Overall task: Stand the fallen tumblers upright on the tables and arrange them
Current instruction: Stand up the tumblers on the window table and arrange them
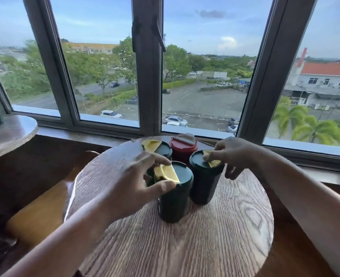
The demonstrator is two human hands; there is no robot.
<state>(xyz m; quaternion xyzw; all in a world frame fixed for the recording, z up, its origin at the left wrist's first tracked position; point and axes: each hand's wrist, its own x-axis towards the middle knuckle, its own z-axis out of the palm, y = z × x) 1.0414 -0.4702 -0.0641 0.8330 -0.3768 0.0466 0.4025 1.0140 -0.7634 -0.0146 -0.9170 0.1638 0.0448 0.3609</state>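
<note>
Worktop (205, 236) grain fills the foreground beneath your forearms. Your left hand (139, 188) pinches the lid rim of the nearest dark green tumbler (175, 198), upright near the centre. Just behind, your right hand (235, 154) grips the top of a second green tumbler (203, 182). Farther back stand a third green tumbler (163, 149) and a red tumbler (182, 150), upright beside the window (147, 76).

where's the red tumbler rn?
The red tumbler stands upright at the round table's far edge by the window, behind the green tumblers, between both hands.
</note>
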